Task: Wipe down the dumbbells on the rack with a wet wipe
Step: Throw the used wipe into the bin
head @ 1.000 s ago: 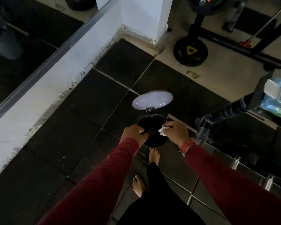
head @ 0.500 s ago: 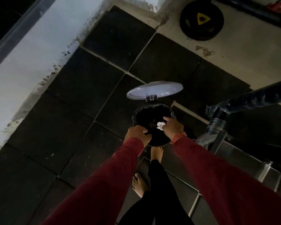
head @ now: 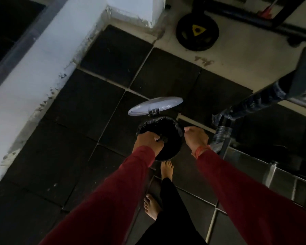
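Disposal step, apparently ending. Bin [head: 160, 138] open, lid [head: 155, 106] up at 12 o'clock. Left hand [head: 147, 141] curled on rim; right hand [head: 196, 137] curled, seemingly empty. Wipe, dumbbells not visible. Next: release pedal, withdraw.
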Action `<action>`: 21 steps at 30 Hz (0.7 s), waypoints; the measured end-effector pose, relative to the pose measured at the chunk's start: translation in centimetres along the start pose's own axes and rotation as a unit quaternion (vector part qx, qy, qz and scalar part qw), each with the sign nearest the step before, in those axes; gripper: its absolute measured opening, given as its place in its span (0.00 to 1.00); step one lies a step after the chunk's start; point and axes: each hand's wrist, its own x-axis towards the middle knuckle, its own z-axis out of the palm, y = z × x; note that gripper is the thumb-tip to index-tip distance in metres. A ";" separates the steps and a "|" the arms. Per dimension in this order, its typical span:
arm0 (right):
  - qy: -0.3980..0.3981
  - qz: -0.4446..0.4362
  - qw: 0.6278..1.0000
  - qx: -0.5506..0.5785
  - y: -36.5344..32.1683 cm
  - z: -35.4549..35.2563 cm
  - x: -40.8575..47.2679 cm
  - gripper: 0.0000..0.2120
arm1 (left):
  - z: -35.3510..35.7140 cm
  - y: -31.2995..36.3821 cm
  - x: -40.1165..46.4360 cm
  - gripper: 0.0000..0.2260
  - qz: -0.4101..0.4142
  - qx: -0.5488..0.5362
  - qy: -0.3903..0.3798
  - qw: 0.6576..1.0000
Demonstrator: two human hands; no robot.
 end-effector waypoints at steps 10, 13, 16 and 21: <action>0.121 -0.009 0.991 0.058 -0.2 -19.3 -7.6 0.16 | -5.0 18.6 -8.4 0.13 0.171 0.076 0.027 0.982; 0.150 -0.008 0.989 0.002 1.8 -25.3 -8.8 0.15 | -4.6 24.5 -10.4 0.15 0.229 0.109 0.017 0.967; 0.181 -0.003 0.984 -0.002 4.1 -30.1 -9.7 0.13 | -3.3 29.7 -12.1 0.16 0.270 0.104 0.013 0.957; 0.237 0.021 0.969 0.070 7.8 -36.9 -9.0 0.15 | 0.7 37.4 -13.4 0.15 0.289 0.086 0.010 0.954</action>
